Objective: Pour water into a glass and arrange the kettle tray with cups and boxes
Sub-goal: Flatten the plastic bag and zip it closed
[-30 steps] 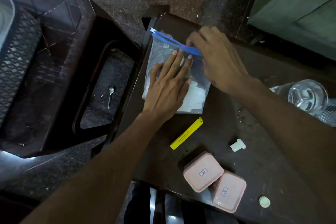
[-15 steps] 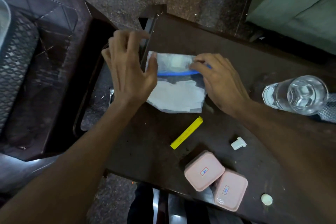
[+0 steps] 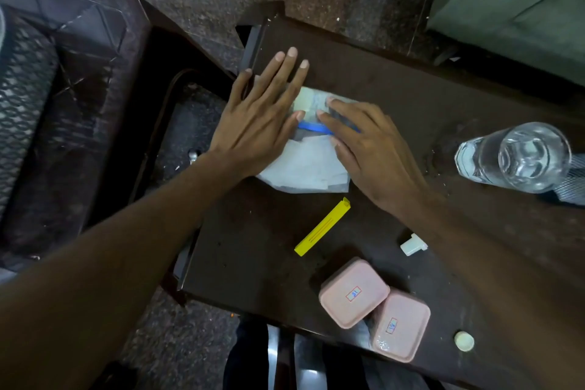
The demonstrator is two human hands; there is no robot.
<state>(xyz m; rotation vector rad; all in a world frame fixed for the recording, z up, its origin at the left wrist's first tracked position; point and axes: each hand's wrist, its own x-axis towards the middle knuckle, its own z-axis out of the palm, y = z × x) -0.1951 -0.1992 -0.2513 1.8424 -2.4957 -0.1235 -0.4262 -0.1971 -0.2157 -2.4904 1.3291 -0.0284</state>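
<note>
Two pink boxes bear small labels, digits unclear; hands flatten bag.

Dim indoor light, wide-angle bending at edges, slight blur, glints on glass

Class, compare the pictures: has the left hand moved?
Yes. The left hand has swung right from the table's left edge, landing flat on the plastic bag.
</note>
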